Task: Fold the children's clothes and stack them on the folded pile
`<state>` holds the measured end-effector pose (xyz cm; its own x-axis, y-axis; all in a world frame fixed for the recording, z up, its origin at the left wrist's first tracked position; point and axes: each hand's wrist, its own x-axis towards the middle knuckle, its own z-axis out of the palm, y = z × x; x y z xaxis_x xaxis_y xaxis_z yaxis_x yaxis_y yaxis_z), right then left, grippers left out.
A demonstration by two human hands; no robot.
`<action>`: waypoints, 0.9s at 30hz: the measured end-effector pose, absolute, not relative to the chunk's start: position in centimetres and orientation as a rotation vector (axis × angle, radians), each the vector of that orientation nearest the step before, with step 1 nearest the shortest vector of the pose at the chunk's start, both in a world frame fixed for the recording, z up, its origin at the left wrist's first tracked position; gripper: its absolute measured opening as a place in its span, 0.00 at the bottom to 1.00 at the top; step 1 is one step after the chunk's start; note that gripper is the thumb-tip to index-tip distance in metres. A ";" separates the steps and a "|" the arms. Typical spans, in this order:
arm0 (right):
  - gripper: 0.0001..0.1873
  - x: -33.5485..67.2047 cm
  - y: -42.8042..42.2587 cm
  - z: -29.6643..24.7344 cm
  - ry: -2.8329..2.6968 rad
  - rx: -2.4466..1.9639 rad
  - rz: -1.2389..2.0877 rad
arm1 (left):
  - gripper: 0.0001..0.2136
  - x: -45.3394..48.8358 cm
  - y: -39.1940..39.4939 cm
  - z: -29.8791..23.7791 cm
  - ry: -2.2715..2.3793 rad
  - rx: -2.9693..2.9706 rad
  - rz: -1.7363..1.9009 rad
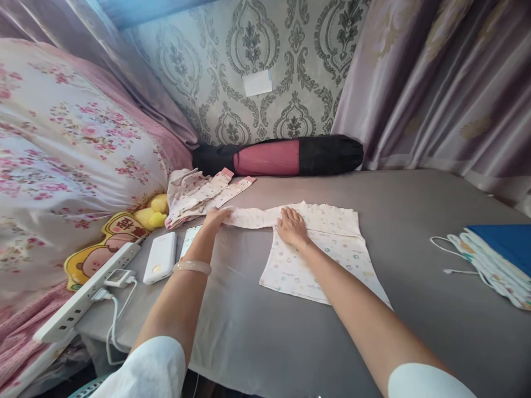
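A small cream baby shirt [327,251] with tiny coloured prints lies flat on the grey bed surface [415,320]. My right hand [292,226] rests flat on it near the shoulder, fingers stretched out. My left hand [218,216] pinches the end of the shirt's left sleeve [253,217], which is stretched out sideways. A pale bangle sits on my left wrist.
Another crumpled baby garment [199,193] lies behind the left hand. A white power bank [161,257], a phone [189,240], a power strip [87,290] with cables and a yellow plush toy [155,213] sit at left. Folded clothes [495,260] are stacked at right; a black-and-pink roll [277,156] lies by the wall.
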<state>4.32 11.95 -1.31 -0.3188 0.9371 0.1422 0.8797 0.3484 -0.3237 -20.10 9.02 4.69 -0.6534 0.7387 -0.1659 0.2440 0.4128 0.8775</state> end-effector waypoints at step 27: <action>0.16 9.8 14.2 -0.2 -1.090 -1.270 1.298 | 0.11 -3.5 11.3 8.8 1.365 0.887 1.540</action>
<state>9.80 14.25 -0.22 0.0258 0.9925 -0.1193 -0.0541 -0.1178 -0.9916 -3.47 11.34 8.80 -0.3673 0.9294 -0.0361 -0.1476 -0.0199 0.9888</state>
